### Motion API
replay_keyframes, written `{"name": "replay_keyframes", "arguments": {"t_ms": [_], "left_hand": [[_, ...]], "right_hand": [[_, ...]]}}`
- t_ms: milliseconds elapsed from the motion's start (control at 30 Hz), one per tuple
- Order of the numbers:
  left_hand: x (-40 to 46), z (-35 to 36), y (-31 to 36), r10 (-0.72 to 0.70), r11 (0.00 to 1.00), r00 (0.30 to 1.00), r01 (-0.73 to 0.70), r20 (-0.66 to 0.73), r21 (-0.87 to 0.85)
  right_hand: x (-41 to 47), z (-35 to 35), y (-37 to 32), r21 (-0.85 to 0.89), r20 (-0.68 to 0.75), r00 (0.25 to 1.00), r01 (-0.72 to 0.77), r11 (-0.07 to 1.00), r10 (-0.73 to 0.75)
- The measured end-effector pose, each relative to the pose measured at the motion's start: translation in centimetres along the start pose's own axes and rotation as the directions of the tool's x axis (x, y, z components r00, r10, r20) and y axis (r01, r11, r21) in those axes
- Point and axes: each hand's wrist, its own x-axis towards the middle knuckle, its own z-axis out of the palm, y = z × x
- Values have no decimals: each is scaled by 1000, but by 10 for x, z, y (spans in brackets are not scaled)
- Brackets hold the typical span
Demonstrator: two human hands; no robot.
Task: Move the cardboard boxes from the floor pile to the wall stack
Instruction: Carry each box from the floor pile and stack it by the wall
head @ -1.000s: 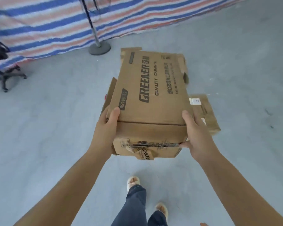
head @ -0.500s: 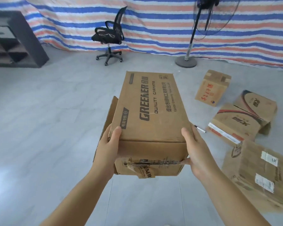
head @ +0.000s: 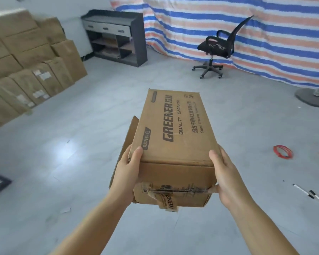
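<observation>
- Two thumbs are laid over the near top edge; remaining fingers are hidden beneath, so the left hand (head: 126, 173) and right hand (head: 226, 178) are judged to be clamping the GREENER box (head: 175, 144) from both sides.
- Box is carried level above the floor (head: 72, 162), well apart from the wall stack (head: 26, 67).
- Loose side flap (head: 130, 133) and peeling tape (head: 166, 201) are noted; snagging or a sagging bottom could be caused.
- Red tape roll (head: 282, 151) and pens (head: 310, 194) lie to the right: a trip risk.

GREENER box (head: 173, 129): brown, black print | tarp (head: 247, 24): blue-orange-white stripes | office chair (head: 217, 45): black | tape roll (head: 282, 151): red | floor (head: 63, 144): grey
</observation>
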Motion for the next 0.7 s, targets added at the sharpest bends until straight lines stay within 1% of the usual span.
{"name": "replay_keyframes", "arguments": {"t_ms": [167,333,433,600,700], "left_hand": [[25,-74,18,13,999,989,-18,-145,-32],[51,-130,26,44,997,949,-59,-313,-40],[67,-146,27,37,995,923,-67,-383,-67],[123,-167,41,27,994,848,-78,-530,-74],[160,-171,56,29,991,808,-99,-589,-88]], "right_hand": [[27,89,-14,-39,145,989,9,999,-4],[65,168,-28,-94,326,945,29,995,4],[87,198,-33,-117,392,920,43,992,7],[153,259,-56,-171,506,861,46,984,47],[197,291,-79,-190,574,816,53,980,68]]}}
